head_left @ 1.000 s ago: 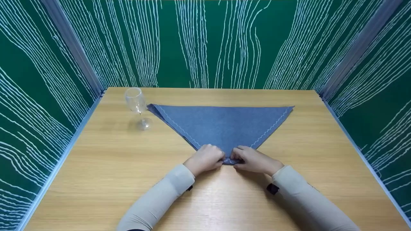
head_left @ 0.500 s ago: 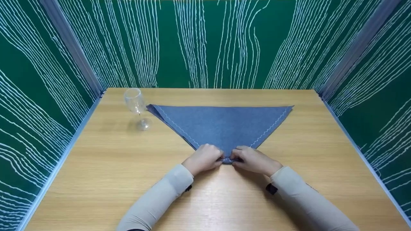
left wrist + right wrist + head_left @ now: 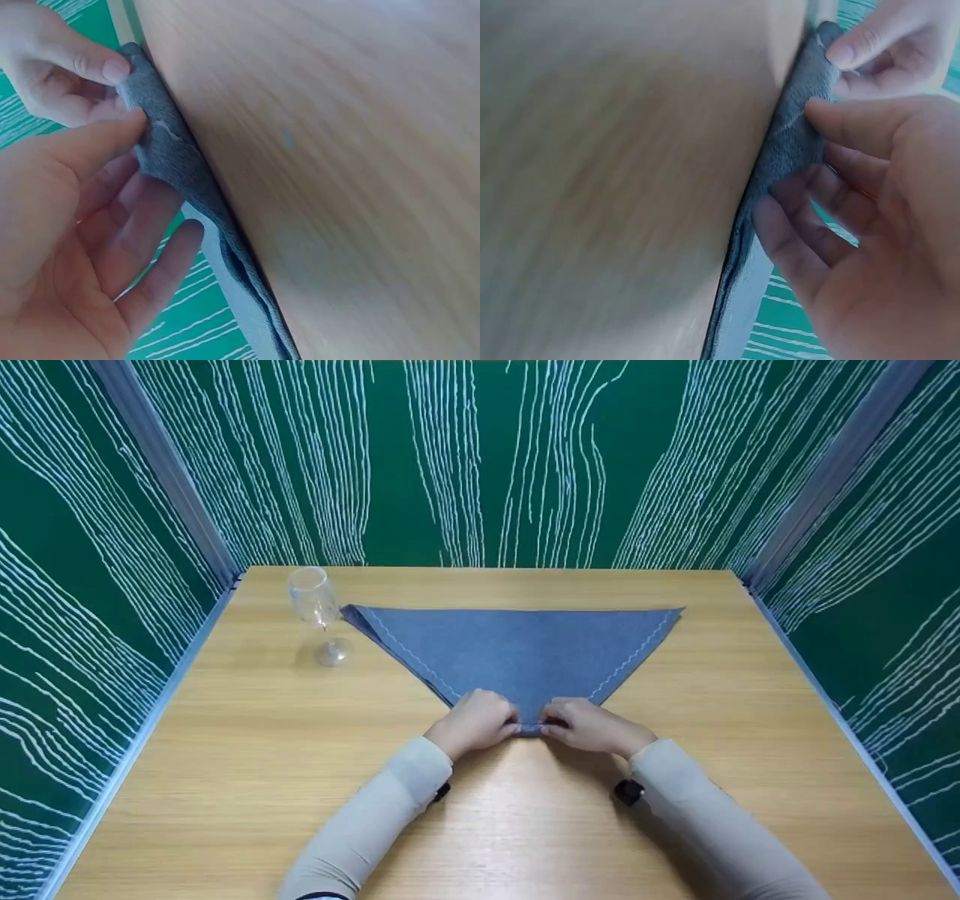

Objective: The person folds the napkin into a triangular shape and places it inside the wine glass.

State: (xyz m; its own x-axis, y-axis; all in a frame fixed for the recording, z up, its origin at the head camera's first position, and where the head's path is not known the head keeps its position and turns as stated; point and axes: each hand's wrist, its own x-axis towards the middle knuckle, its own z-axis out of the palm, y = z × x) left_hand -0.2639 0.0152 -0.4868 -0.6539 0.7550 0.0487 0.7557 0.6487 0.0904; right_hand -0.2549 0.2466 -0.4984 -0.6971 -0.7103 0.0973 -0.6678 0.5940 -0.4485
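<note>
A blue-grey cloth (image 3: pixel 517 656), folded into a triangle with pale stitching along its slanted sides, lies on the table with its long edge at the back. Its near tip is turned over into a thick, narrow roll (image 3: pixel 169 139). My left hand (image 3: pixel 476 721) pinches the left part of this roll, thumb on the near side and fingers behind. Close beside it, my right hand (image 3: pixel 596 726) pinches the right part the same way. Both thumbs press the roll in the right wrist view, where the right hand's fingers (image 3: pixel 784 232) curl against the cloth's edge.
An upright clear wine glass (image 3: pixel 315 600) stands at the back left, close to the cloth's left corner. The wooden table (image 3: pixel 225 772) is bounded by green panels (image 3: pixel 517 465) with white wavy lines at the back and both sides.
Both hands have shifted slightly away from the body, and the cloth's near edge between them has moved back with them. The wine glass stays in place.
</note>
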